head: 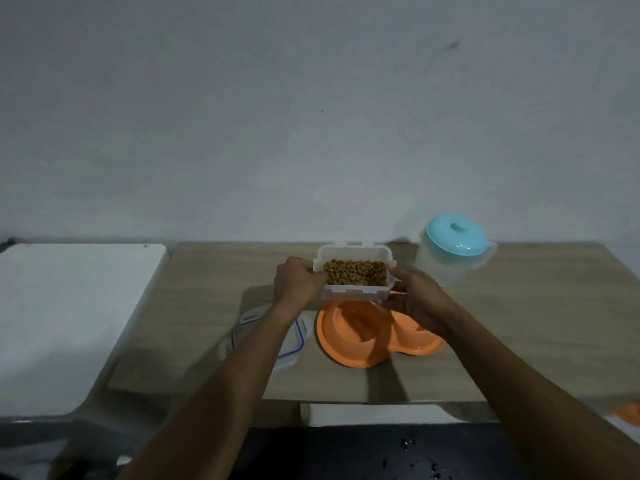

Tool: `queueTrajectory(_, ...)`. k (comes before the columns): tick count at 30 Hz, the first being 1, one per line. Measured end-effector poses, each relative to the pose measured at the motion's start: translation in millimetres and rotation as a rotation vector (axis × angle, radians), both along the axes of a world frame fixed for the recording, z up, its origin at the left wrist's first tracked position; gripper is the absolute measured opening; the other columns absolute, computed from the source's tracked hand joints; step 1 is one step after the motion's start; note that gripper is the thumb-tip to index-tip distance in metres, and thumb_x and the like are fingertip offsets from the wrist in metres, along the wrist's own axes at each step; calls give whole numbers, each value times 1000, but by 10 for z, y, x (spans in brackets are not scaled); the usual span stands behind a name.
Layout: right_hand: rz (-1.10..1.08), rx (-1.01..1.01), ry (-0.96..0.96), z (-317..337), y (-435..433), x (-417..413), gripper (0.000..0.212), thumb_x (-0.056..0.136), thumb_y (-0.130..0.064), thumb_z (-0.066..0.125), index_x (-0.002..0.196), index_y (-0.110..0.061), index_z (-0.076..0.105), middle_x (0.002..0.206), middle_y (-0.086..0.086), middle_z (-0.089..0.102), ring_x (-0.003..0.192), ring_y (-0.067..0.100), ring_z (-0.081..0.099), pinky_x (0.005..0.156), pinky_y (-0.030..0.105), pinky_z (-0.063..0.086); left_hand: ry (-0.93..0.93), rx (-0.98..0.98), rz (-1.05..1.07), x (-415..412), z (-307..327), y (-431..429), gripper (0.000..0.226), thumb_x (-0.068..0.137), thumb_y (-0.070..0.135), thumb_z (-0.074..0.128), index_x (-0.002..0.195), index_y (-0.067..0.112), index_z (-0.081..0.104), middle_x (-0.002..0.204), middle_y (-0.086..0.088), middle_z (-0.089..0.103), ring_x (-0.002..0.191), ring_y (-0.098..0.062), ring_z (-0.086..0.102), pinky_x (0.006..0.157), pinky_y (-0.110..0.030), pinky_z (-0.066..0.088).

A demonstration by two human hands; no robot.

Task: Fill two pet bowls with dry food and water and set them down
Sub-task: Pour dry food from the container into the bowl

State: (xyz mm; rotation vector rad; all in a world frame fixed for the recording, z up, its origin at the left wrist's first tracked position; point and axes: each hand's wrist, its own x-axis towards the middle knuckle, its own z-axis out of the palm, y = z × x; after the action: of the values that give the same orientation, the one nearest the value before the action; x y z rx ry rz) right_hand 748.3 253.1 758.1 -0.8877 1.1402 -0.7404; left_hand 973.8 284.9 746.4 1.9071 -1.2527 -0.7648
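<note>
Both hands hold the open clear container (351, 294) of kibble (356, 272) in the air over the far edge of the orange double bowl (323, 336), which sits on the wooden table (207, 306). Left hand (298, 284) has its fingers curled round the left end. Right hand (415, 303) wraps the right end, thumb up by the rim, other fingers underneath and mostly hidden. No kibble shows in the left well (353, 323); the right well (420, 337) is partly covered by the right hand, so its contents can't be told. Main risk: the container mouth is wide with no spout, so a fast tip would probably dump kibble in a rush, over the bowl rim onto the table or across the divider into the well meant for water. Pouring off a corner, slowly, centred on one well, looks safer. The left forearm hangs over the loose lid (254, 317) lying left of the bowl and could drag it. The teal-lidded pitcher (450, 261) stands far right, near the right hand, so a wide swing could bump it. Water level not readable.
</note>
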Motion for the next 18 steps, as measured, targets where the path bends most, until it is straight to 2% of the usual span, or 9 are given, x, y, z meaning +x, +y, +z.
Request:
queueTrajectory(3,-33,-57,-72,39,40,-374,31,103,-25,59,125,-4,63,130,32,64,99,42,61,77,40,66,80,-37,-93,-273,51,139,50,82,51,67,63,5,60,58,-6,61,57,-15,59,58,-30,39)
queueTrajectory(4,-43,-76,-73,45,56,-485,31,103,-23,59,127,-4,63,131,31,64,100,41,62,78,41,65,120,-28,-127,-366,38,205,51,82,56,65,69,7,62,64,-5,62,63,-12,59,61,-29,37)
queueTrajectory(6,-53,-112,-65,64,58,-637,36,102,-21,60,134,-6,60,133,27,65,99,40,66,80,42,65,134,50,-188,-485,-62,312,44,80,54,67,101,16,70,96,4,70,91,-12,63,73,-29,43)
queueTrajectory(8,-64,-148,-23,94,41,-756,46,100,-21,64,144,-11,54,137,21,63,103,39,71,75,40,66,36,171,-238,-626,-185,428,77,72,44,74,141,19,50,126,5,61,109,-19,61,85,-32,50)
queueTrajectory(9,-77,-161,2,103,30,-794,51,99,-21,67,147,-14,52,139,19,61,109,40,70,72,38,65,-25,203,-252,-681,-286,456,92,67,40,78,148,17,41,133,1,58,113,-21,61,88,-33,51)
queueTrajectory(12,-91,-193,71,143,31,-884,61,97,-21,69,154,-18,44,132,22,64,117,45,67,72,38,65,-128,211,-215,-844,-565,515,112,43,55,85,141,18,45,136,-3,52,124,-25,51,98,-37,47)
queueTrajectory(14,-77,-222,123,173,40,-928,64,97,-21,69,155,-18,41,120,21,67,118,46,65,76,39,66,-85,214,-140,-901,-688,526,125,28,66,82,138,20,44,136,-2,51,124,-23,49,99,-42,47)
queueTrajectory(16,-51,-260,165,194,37,-945,65,97,-21,69,155,-19,40,111,11,65,119,39,64,73,34,65,-41,193,-102,-906,-786,502,125,25,64,83,138,25,44,135,1,53,122,-21,51,98,-43,48)
queueTrajectory(18,-22,-296,215,190,26,-949,66,97,-21,69,156,-20,39,113,11,63,117,31,62,71,30,64,-22,153,-107,-892,-805,455,120,25,61,85,135,29,47,132,4,57,118,-20,54,96,-43,49)
